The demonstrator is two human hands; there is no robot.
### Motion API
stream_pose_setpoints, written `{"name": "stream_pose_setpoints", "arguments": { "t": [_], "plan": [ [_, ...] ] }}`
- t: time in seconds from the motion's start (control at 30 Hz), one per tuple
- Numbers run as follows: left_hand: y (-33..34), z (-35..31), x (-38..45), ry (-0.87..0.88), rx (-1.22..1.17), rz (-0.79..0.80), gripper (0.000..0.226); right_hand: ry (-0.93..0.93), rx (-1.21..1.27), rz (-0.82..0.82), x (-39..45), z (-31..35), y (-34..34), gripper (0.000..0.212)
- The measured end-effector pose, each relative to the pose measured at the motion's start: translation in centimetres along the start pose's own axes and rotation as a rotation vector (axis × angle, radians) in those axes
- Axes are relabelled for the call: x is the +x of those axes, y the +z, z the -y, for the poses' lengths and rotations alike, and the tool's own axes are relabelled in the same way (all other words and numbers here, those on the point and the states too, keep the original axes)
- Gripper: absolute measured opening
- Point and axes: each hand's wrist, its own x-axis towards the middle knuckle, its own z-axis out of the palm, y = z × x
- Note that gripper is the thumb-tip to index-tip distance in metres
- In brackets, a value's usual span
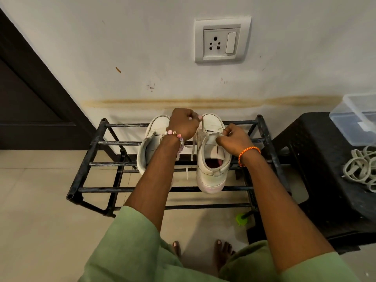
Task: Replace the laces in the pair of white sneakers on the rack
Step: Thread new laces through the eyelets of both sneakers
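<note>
Two sneakers stand side by side near the rack's back rail, toes to the wall. Left hand and right hand each pinch the lace of the right-side sneaker. The lace is probably light, limp and best gripped near its stiff tip.

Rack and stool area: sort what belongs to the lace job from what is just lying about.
Job:
right sneaker
left sneaker
lace, pinched by left hand and right hand
rack
coiled white laces

Lying about:
clear box
black stool
green cap
</note>
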Motion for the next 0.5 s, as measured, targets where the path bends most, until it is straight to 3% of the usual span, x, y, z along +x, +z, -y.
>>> {"name": "stream_pose_setpoints", "arguments": {
  "t": [0.1, 0.23, 0.33, 0.4, 0.5],
  "plan": [
    [-0.8, -1.4, -0.2, 0.042, -0.242, -0.064, 0.011, 0.005, 0.028, -0.009, -0.1, -0.1, 0.0, 0.017],
    [-0.4, -1.0, -0.5, -0.031, -0.460, -0.002, 0.019, 0.027, 0.079, -0.029, -0.5, -0.5, -0.4, 0.016],
    [-0.2, 0.0, -0.9, -0.048, -0.100, 0.059, 0.008, -0.019, 0.085, -0.114, -1.2, -0.6, -0.1, 0.018],
    [0.1, 0.8, -1.4, -0.031, 0.199, 0.154, 0.019, -0.070, 0.080, -0.216, -1.5, -0.6, 0.4, 0.015],
    [0.5, 1.2, -1.9, 0.006, 0.332, 0.141, 0.023, -0.132, 0.037, -0.315, -1.7, -0.5, 0.8, 0.011]
  ]
}}
